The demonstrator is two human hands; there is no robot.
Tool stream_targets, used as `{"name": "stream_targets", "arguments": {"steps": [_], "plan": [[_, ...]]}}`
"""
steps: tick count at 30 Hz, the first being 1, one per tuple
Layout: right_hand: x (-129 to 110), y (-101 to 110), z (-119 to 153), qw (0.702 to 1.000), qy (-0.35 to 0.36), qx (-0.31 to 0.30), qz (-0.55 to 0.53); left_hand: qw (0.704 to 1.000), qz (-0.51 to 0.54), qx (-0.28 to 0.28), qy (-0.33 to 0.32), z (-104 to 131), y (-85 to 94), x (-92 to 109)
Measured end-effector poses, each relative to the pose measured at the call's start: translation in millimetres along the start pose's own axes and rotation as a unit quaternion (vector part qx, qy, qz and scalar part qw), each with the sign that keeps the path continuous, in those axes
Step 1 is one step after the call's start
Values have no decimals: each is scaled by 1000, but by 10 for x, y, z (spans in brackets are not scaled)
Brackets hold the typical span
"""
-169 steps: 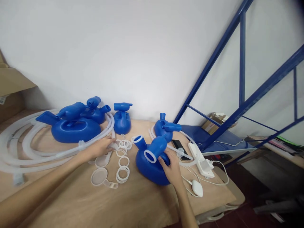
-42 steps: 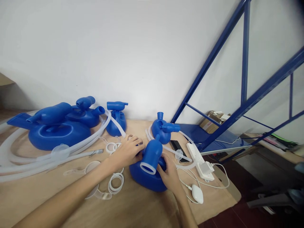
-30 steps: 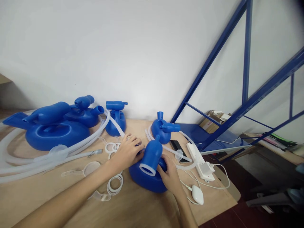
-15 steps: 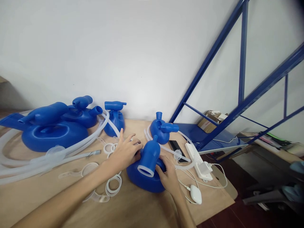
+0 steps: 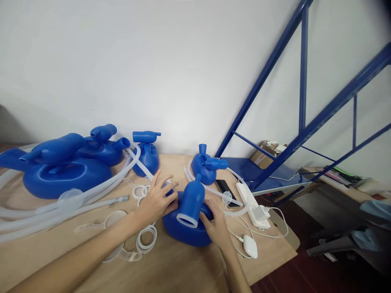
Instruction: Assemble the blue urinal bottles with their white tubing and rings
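The left hand (image 5: 157,200) hides the blue vessel (image 5: 186,228)'s second spout

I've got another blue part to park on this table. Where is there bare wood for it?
Bare wood lies along the near edge, in front of the rings and blue vessel. Crowded: tubing on the left, power strip and cables on the right.

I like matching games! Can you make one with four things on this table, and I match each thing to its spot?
Things:
1. blue jug
2. phone
3. power strip
4. clear rings

Places:
A. right of the phone, cable plugged in
B. between left hand and right hand
C. flat on the table under the left wrist
D. dark and flat, just left of the power strip

Pairs: 1-B, 2-D, 3-A, 4-C
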State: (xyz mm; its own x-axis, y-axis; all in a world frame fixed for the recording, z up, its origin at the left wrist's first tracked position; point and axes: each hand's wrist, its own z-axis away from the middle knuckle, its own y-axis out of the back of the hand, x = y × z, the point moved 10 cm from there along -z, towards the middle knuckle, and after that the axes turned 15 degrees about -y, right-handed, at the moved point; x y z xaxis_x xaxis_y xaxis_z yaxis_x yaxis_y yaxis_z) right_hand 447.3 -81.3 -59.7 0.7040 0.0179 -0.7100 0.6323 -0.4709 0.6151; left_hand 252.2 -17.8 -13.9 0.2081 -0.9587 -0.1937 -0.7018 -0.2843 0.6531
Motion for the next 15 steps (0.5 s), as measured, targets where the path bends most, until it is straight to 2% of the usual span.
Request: {"name": "stream_targets", "arguments": {"steps": [7, 15], "plan": [[-39, 10, 10, 1000, -9, 1, -6, 997, 16, 66, -25, 71, 17, -7], [-37, 21, 11, 1000, 3, 9, -19, 994, 2, 92, -65, 110, 64, 60]]}}
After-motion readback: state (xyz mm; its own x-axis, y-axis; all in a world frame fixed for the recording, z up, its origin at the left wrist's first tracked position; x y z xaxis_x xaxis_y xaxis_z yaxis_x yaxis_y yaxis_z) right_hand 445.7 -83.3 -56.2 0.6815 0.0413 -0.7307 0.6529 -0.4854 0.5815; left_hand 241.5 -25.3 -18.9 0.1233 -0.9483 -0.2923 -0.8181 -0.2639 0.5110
